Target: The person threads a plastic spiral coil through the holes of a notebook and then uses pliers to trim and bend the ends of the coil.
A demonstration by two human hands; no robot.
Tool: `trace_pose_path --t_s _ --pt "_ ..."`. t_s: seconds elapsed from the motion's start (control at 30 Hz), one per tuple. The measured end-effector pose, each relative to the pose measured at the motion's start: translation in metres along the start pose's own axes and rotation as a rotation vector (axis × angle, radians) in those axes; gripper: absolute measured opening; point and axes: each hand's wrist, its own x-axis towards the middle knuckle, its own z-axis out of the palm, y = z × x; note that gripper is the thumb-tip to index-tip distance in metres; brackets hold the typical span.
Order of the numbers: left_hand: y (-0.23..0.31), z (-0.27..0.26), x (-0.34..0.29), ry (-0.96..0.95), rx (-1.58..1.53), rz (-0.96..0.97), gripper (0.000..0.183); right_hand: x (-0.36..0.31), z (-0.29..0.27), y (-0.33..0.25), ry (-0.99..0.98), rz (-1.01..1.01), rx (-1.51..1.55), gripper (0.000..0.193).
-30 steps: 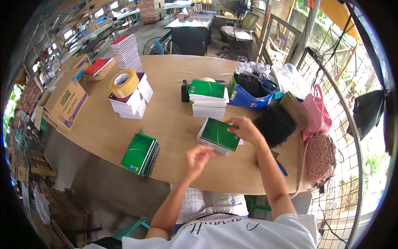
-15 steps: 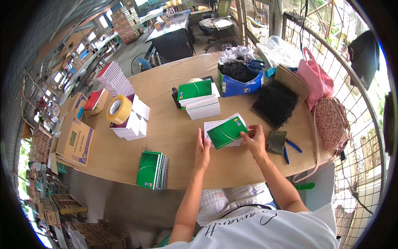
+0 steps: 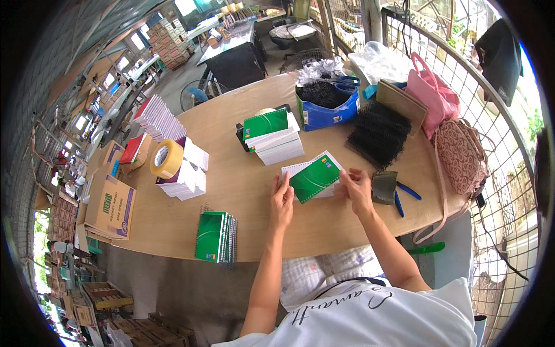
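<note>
Between my hands, near the table's front edge, a green notebook cover (image 3: 315, 178) with a row of punched holes lies tilted over white punched notebook pages (image 3: 289, 169). My left hand (image 3: 282, 201) closes on the left side of this loose set, thumb over its edge. At the opposite side, the fingers of my right hand (image 3: 357, 189) are bent round the right edge. Part of the pages is hidden under the cover. Right of my right hand lie a dark flat block (image 3: 384, 188) and blue-handled pliers (image 3: 408, 196).
Spiral-bound green notebooks (image 3: 211, 237) lie at the front left. Behind are a stack of covers and pages (image 3: 278, 147), a tape roll (image 3: 166, 159) on white pads, a blue container (image 3: 329, 113) and black spiral coils (image 3: 378, 136). A cardboard box (image 3: 110, 205) and pink bag (image 3: 430, 95) flank them.
The green cover has turned and lies more in line with the pages. My left hand has gone from flat beside the pages to gripping their edge; my right fingers have shifted along the right side.
</note>
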Motion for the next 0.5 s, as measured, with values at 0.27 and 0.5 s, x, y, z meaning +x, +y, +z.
trace_pose_path --t_s 0.27,0.5 --pt "-0.015 -0.001 0.001 -0.005 -0.025 0.036 0.041 0.018 -0.028 -0.02 0.185 -0.391 0.116 0.007" --pt "-0.022 -0.003 -0.002 0.116 -0.673 -0.212 0.056 0.025 0.073 -0.119 -0.79 -0.938 -0.985 0.021"
